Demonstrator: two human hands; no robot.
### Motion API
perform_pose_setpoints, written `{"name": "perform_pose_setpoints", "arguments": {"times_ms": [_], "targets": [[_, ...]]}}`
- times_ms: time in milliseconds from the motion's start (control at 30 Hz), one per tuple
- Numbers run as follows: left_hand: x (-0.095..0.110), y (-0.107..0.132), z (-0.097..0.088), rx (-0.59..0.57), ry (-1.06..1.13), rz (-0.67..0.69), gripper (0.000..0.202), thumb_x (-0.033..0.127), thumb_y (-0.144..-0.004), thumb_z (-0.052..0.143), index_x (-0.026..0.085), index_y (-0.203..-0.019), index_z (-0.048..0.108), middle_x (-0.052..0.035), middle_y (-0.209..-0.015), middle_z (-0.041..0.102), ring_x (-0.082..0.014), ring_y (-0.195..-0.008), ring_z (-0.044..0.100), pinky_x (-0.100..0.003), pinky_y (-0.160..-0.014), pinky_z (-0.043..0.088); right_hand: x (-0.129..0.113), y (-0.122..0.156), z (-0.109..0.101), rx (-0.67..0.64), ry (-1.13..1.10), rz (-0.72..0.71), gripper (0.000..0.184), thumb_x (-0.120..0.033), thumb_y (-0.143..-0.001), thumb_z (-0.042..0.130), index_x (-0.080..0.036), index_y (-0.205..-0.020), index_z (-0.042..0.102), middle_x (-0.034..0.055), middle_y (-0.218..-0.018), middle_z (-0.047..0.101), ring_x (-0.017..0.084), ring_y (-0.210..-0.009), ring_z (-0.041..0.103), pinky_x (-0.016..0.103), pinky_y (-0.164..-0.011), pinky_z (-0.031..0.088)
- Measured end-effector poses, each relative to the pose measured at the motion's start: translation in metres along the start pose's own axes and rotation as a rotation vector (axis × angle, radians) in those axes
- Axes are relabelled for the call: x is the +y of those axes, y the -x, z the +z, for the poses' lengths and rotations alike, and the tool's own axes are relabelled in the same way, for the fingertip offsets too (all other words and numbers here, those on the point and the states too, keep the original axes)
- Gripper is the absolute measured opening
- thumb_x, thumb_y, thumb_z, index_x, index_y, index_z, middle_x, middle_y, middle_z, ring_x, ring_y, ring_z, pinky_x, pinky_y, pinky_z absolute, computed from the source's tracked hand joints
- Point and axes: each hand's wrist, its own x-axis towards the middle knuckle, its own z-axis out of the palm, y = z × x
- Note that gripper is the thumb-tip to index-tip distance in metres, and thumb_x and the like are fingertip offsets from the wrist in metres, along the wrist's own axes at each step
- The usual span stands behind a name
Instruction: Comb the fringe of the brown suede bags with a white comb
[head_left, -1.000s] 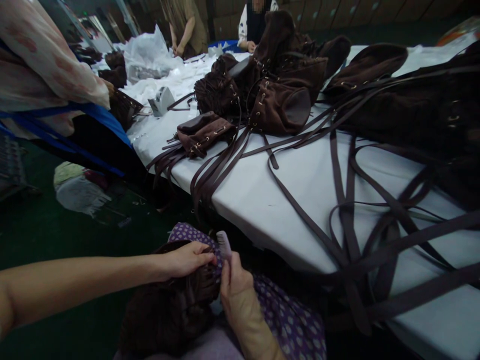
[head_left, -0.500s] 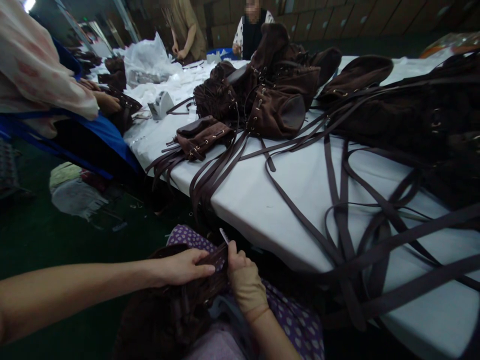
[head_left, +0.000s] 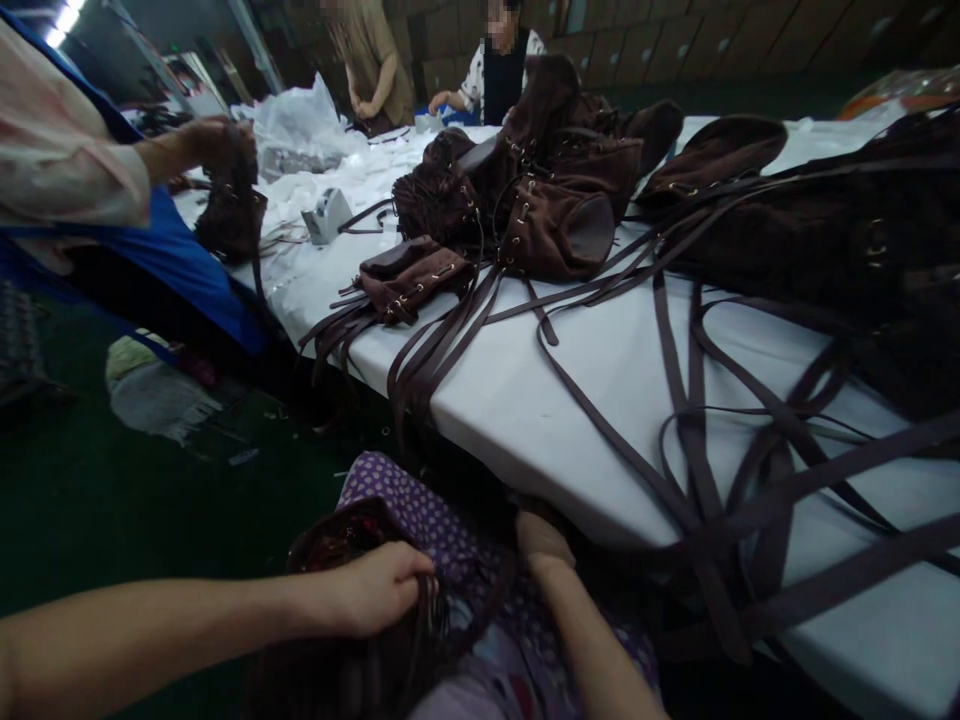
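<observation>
A dark brown drawstring bag (head_left: 337,640) rests on my lap, its opening tipped upward and partly in shadow. My left hand (head_left: 382,590) is closed on the bag near its rim, with thin dark strands or fringe below the thumb. A dark strap (head_left: 491,600) runs from the bag toward the right. My right hand (head_left: 541,540) is apart from the bag, low beside the table edge. Its fingers are hidden in the dark there, so whatever they hold cannot be seen.
Several brown drawstring bags (head_left: 559,225) are piled on the white table (head_left: 495,400). Long dark straps (head_left: 600,430) sprawl over its right side and hang off the front edge. A co-worker's sleeve (head_left: 67,160) is at left; two people stand behind. Cloth (head_left: 157,390) lies on the floor.
My right hand has left the bag and moved right, toward the table edge; the pale thin tool at its fingers no longer shows. My left hand has shifted lower. The co-worker at left has lifted a bag.
</observation>
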Motion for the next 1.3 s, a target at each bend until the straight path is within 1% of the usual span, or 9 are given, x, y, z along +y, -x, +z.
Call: {"name": "perform_pose_setpoints", "arguments": {"times_ms": [167,300,467,600,700,900,1000,1133,1300], "targets": [[-0.022,-0.021,-0.017,0.191,0.474,-0.256,0.023,0.039,-0.071,0.055,0.017,-0.066,0.054,0.0017,-0.055,0.055,-0.0108,-0.045,0.044,-0.023,-0.048,0.031,0.022,0.053,-0.011,-0.004,-0.163,-0.061,0.036,-0.021,-0.096,0.028,-0.017,-0.103,0.063,0.0084,-0.080,0.071,0.018,-0.074,0.069,0.024,-0.065,0.048],[-0.010,-0.029,-0.022,0.212,0.513,-0.267,0.036,0.052,-0.075,0.054,0.017,-0.068,0.056,-0.0002,-0.060,0.059,-0.0133,-0.052,0.051,-0.025,-0.054,0.039,-0.033,0.100,-0.018,0.185,-0.425,-0.229,0.035,-0.031,-0.099,0.025,-0.021,-0.108,0.057,0.0027,-0.066,0.066,0.017,-0.056,0.065,0.024,-0.050,0.043],[0.014,-0.013,-0.018,0.109,0.297,-0.011,0.031,0.047,-0.078,0.057,0.017,-0.071,0.053,0.0020,-0.066,0.055,-0.0130,-0.062,0.047,-0.025,-0.059,0.037,-0.079,0.092,0.002,0.011,-0.051,-0.323,0.033,-0.013,-0.092,0.036,-0.022,-0.118,0.055,0.0085,-0.082,0.070,0.023,-0.075,0.069,0.028,-0.061,0.049],[0.014,0.003,-0.018,0.013,0.139,0.105,0.036,0.047,-0.083,0.050,0.017,-0.064,0.049,0.0039,-0.060,0.043,-0.0107,-0.058,0.037,-0.024,-0.056,0.030,-0.062,0.059,0.015,-0.036,0.114,-0.241,0.046,-0.006,-0.088,0.040,-0.018,-0.132,0.047,0.0132,-0.094,0.070,0.023,-0.092,0.068,0.030,-0.075,0.050],[0.009,0.010,-0.017,-0.016,0.173,0.121,0.039,0.051,-0.084,0.049,0.017,-0.065,0.048,0.0040,-0.060,0.042,-0.0100,-0.057,0.036,-0.024,-0.055,0.029,-0.028,0.037,0.008,-0.031,0.103,-0.099,0.037,-0.005,-0.088,0.037,-0.010,-0.118,0.056,0.0181,-0.090,0.070,0.025,-0.085,0.070,0.032,-0.070,0.050],[-0.002,0.016,-0.026,0.298,0.275,-0.142,0.047,0.065,-0.081,0.046,0.018,-0.085,0.051,0.0006,-0.075,0.053,-0.0140,-0.067,0.049,-0.024,-0.059,0.038,0.023,0.044,-0.004,0.061,-0.093,-0.053,0.034,-0.022,-0.095,0.029,-0.016,-0.112,0.058,0.0108,-0.083,0.069,0.020,-0.076,0.068,0.026,-0.066,0.046],[0.000,0.018,-0.039,0.226,0.027,-0.144,0.064,0.065,-0.066,0.066,0.018,-0.108,0.056,-0.0055,-0.094,0.062,-0.0213,-0.084,0.057,-0.027,-0.071,0.043,0.021,0.065,-0.004,0.185,-0.379,-0.079,0.037,-0.035,-0.094,0.028,-0.018,-0.105,0.059,0.0060,-0.071,0.065,0.019,-0.059,0.062,0.027,-0.057,0.044],[0.018,0.020,-0.050,0.038,-0.311,-0.032,0.113,0.047,-0.045,0.086,0.025,-0.143,0.035,-0.0086,-0.118,0.063,-0.0310,-0.106,0.058,-0.032,-0.088,0.042,0.002,0.091,-0.008,0.208,-0.625,-0.118,0.037,-0.044,-0.091,0.031,-0.021,-0.098,0.059,0.0015,-0.058,0.058,0.017,-0.045,0.054,0.026,-0.045,0.040],[0.031,0.010,-0.044,-0.013,-0.342,0.029,0.087,0.024,-0.060,0.073,0.023,-0.141,0.040,-0.0060,-0.108,0.068,-0.0262,-0.093,0.063,-0.029,-0.075,0.047,-0.012,0.108,-0.014,0.193,-0.789,-0.106,0.033,-0.045,-0.091,0.035,-0.021,-0.096,0.057,-0.0002,-0.057,0.058,0.015,-0.039,0.051,0.024,-0.039,0.038]]}}
